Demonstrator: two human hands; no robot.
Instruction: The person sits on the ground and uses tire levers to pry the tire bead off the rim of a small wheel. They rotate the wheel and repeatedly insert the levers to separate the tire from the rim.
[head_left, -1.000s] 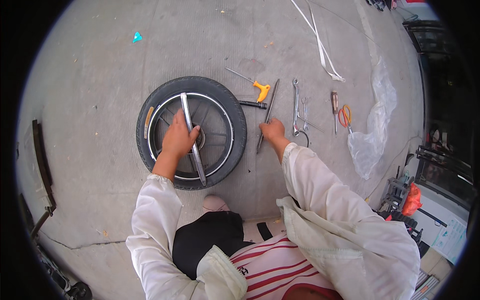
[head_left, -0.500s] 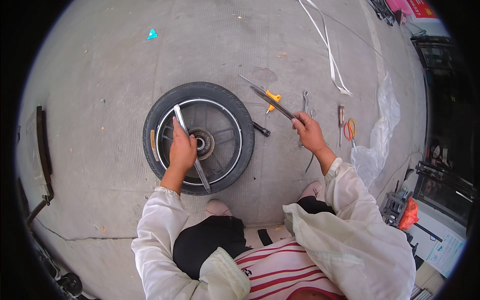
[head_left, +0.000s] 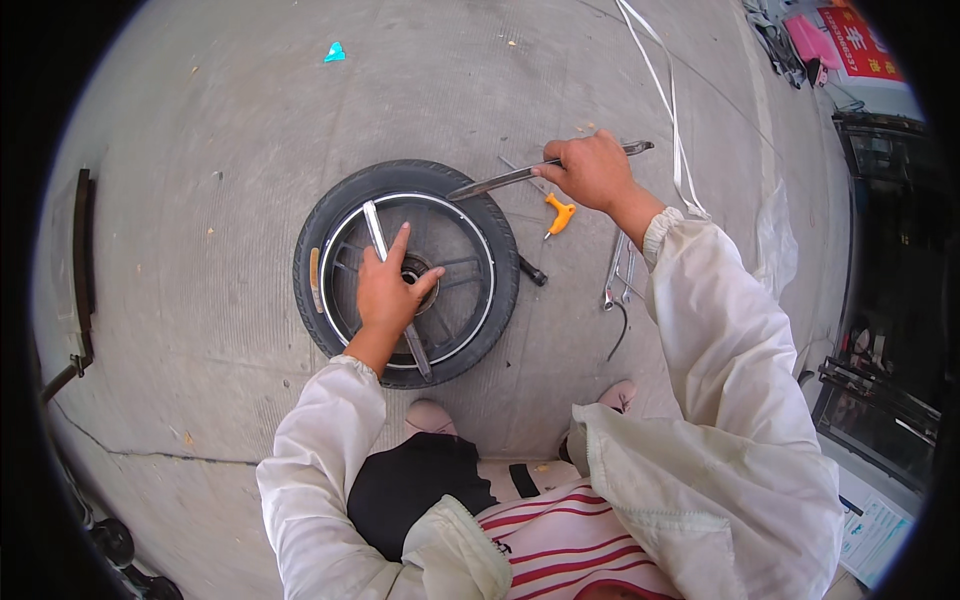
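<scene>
**Grey ground [head_left: 200, 300] is bearing a wheel [head_left: 462, 266] laid flat on its side**

Near and left, the left hand [head_left: 392, 295] is resting over a silver bar [head_left: 377, 230] that is crossing the wheel just left of the hub [head_left: 430, 297]. Thumb and forefinger are spreading wide; the palm is covering the bar's middle and part of the hub, so I cannot tell whether the other fingers are gripping.

The wheel is looking heavy, its rim [head_left: 494, 265] stiff, its rubber tyre [head_left: 505, 290] firm but springy; opposite sides of the tread would probably be giving the surest hold.

Farther right, the right hand [head_left: 592, 172] is clasping a darker bar [head_left: 505, 180] towards its far right end. Its left tip is lying over the tyre's far right part; whether it is touching is unclear. Such smooth, rigid metal could be slipping if held loosely.

That bar is crossing the orange-handled tool's [head_left: 560, 214] shaft, hiding some of it. Farthest, a white strap [head_left: 665, 90] is running out of view.
</scene>
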